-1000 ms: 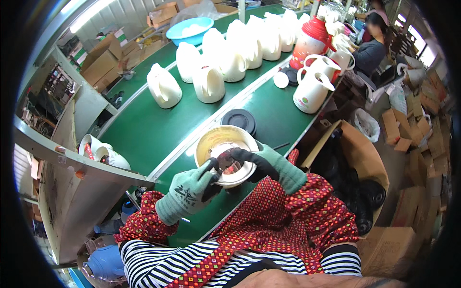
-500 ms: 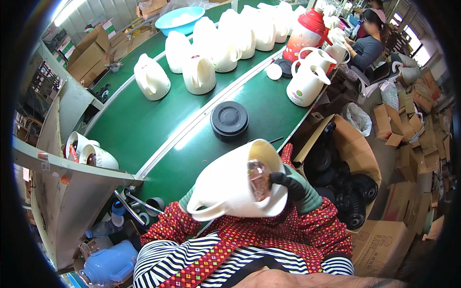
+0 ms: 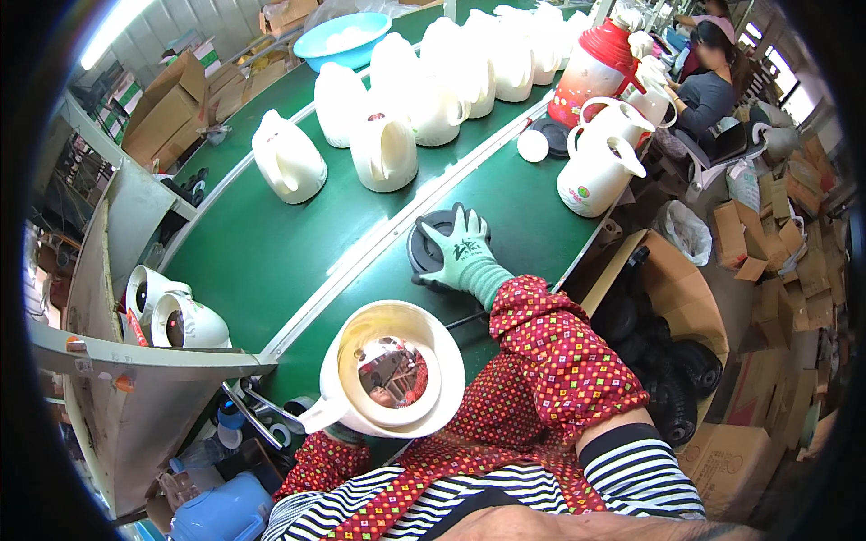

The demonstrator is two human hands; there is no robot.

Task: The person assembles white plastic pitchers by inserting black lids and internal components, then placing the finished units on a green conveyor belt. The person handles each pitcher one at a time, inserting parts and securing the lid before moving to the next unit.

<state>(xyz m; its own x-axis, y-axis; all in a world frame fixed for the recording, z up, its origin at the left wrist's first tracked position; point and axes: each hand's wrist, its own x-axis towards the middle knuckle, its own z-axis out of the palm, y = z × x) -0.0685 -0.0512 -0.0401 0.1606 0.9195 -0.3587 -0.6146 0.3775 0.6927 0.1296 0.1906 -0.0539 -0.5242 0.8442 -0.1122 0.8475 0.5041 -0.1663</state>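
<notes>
A white thermos jug body [image 3: 424,338] is tilted over in front of me, its open round end facing up towards me. Inside it a shiny mirrored liner [image 3: 393,371] shows. My left hand [image 3: 345,434], in a green glove, supports the jug from below beside its handle; most of its fingers are hidden. My right hand [image 3: 465,248], gloved in green, lies with spread fingers on top of a small stack of round black bases [image 3: 426,243] on the green work surface.
Several white jugs [image 3: 383,153] stand at the back, near a red-topped flask [image 3: 595,72] and a blue basin [image 3: 343,43]. A carton of black parts [image 3: 672,329] is at right. Two jugs [image 3: 191,323] lie at far left. Another person [image 3: 708,90] sits at back right.
My right hand has left the jug's open end and reached forward onto the black bases. The jug has turned so its opening faces me, and sits further left and lower.
</notes>
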